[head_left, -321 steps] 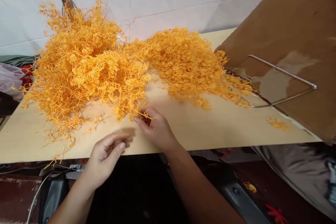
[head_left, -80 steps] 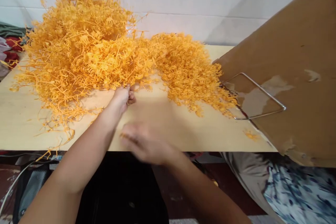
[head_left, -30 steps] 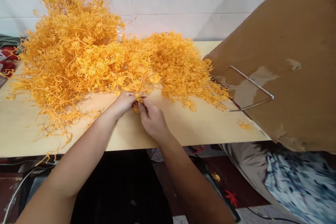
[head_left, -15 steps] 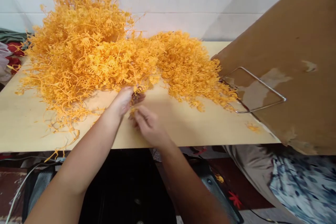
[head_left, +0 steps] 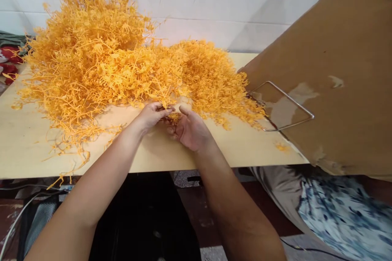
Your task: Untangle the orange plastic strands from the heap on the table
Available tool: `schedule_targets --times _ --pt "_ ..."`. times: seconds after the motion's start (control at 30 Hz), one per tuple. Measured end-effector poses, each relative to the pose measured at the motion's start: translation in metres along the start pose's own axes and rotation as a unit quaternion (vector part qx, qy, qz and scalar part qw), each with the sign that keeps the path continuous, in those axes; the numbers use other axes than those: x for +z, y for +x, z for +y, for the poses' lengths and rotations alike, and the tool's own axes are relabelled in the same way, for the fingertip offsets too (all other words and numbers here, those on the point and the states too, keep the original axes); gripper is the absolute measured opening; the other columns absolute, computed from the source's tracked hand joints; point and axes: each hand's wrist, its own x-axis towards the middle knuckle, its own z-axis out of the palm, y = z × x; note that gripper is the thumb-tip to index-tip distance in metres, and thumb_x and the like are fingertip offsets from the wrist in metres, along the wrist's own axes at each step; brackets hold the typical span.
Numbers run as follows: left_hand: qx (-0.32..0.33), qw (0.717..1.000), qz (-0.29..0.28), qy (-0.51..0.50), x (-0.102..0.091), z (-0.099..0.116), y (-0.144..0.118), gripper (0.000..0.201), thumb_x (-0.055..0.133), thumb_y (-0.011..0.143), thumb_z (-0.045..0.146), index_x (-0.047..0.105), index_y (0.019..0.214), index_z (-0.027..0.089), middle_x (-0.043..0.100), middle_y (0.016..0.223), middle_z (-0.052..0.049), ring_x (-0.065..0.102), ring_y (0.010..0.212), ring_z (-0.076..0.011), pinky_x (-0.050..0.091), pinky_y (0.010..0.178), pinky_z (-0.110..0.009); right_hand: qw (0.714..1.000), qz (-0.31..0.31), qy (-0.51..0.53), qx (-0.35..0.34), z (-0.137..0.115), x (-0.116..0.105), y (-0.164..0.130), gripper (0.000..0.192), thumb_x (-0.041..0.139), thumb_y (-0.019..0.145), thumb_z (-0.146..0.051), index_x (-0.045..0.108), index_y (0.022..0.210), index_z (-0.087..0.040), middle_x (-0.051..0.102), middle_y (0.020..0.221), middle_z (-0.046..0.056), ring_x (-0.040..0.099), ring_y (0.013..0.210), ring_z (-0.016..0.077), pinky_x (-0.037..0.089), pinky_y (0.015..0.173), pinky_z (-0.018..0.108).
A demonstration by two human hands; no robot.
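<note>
My left hand (head_left: 153, 116) is closed in a pinch on a small orange plastic flower piece (head_left: 174, 118) at the front edge of the orange heap. Just to its right, my right hand (head_left: 193, 131) has its thumb and fingers apart, with the palm turned toward the piece. Its lower fingertips are close under the piece; whether they touch it I cannot tell. Behind both hands rises a large tangled pile of orange plastic flower pieces (head_left: 92, 57) with thin stems. A lower heap of the same pieces (head_left: 211, 77) joins it on the right.
A brown cardboard sheet (head_left: 343, 69) leans at the right, with a bent metal wire frame (head_left: 290, 100) against it. One loose orange piece (head_left: 281, 147) lies on the pale tabletop (head_left: 245, 151). Patterned cloth (head_left: 343, 216) shows below at the right.
My right hand has moved up and to the right, and its fingers have gone from bunched to spread. My left hand stays near the heap's front edge. The view has shifted slightly right.
</note>
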Motion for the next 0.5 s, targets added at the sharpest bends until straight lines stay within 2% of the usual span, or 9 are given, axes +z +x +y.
schedule_targets --times 0.1,0.2,0.27,0.33,0.4,0.47,0.5 --pt "0.006 1.0 -0.001 0.01 0.0 -0.001 0.0 0.01 0.055 0.076 0.01 0.056 0.066 0.011 0.053 0.051 0.005 0.045 0.044 -0.0021 0.036 0.051 -0.016 0.997 0.015 -0.056 -0.056 0.008 0.0 0.004 0.033 0.057 0.068 -0.05 0.046 0.081 -0.022 0.044 0.055 -0.006 0.037 0.04 0.006 0.024 0.037 0.018" --pt "0.0 1.0 0.025 0.004 0.002 -0.003 0.001 0.015 0.047 0.078 0.006 0.055 0.067 0.011 0.05 0.047 0.005 0.042 0.04 -0.0024 0.033 0.048 -0.016 0.978 0.016 -0.141 -0.154 0.02 0.0 0.006 0.032 0.056 0.071 -0.05 0.043 0.072 -0.021 0.038 0.053 -0.006 0.032 0.041 0.0058 0.024 0.038 0.02" --pt "-0.006 0.999 0.045 -0.001 0.003 -0.003 0.002 0.017 0.044 0.077 0.003 0.053 0.065 0.011 0.049 0.046 0.005 0.042 0.039 -0.003 0.031 0.046 -0.016 0.945 0.007 -0.227 -0.234 0.026 0.002 0.004 0.029 0.047 0.079 -0.047 0.042 0.069 -0.021 0.036 0.055 -0.005 0.031 0.045 0.0069 0.027 0.043 0.022" --pt "-0.015 0.998 0.064 -0.005 0.004 -0.002 0.004 0.019 0.042 0.077 0.002 0.05 0.063 0.012 0.045 0.043 0.005 0.038 0.037 -0.0026 0.027 0.043 -0.015 0.9 0.005 -0.311 -0.307 0.03 0.005 -0.004 0.027 0.041 0.084 -0.04 0.041 0.067 -0.02 0.036 0.058 -0.004 0.034 0.051 0.0083 0.031 0.05 0.023" --pt "-0.019 0.994 0.106 -0.036 0.003 0.0 0.008 0.022 0.038 0.081 0.004 0.043 0.062 0.014 0.037 0.04 0.008 0.031 0.034 -0.0025 0.022 0.04 -0.015 0.854 -0.057 -0.391 -0.338 0.033 0.012 -0.018 0.023 0.039 0.085 -0.031 0.04 0.065 -0.02 0.038 0.059 -0.003 0.037 0.055 0.0093 0.034 0.055 0.024" --pt "-0.013 0.986 0.146 -0.077 0.0 0.001 0.012 0.024 0.033 0.085 0.009 0.034 0.063 0.017 0.029 0.039 0.009 0.025 0.032 -0.0029 0.016 0.039 -0.015 0.805 -0.168 -0.459 -0.336 0.035 0.021 -0.033 0.021 0.041 0.083 -0.024 0.038 0.062 -0.019 0.04 0.059 -0.002 0.039 0.056 0.0095 0.034 0.055 0.024" --pt "-0.011 0.985 0.148 -0.083 -0.002 0.001 0.014 0.024 0.032 0.086 0.011 0.032 0.063 0.018 0.027 0.04 0.01 0.024 0.032 -0.003 0.015 0.039 -0.015 0.788 -0.212 -0.477 -0.326 0.035 0.025 -0.039 0.02 0.042 0.081 -0.022 0.038 0.062 -0.019 0.041 0.06 -0.002 0.039 0.057 0.0095 0.034 0.055 0.024"
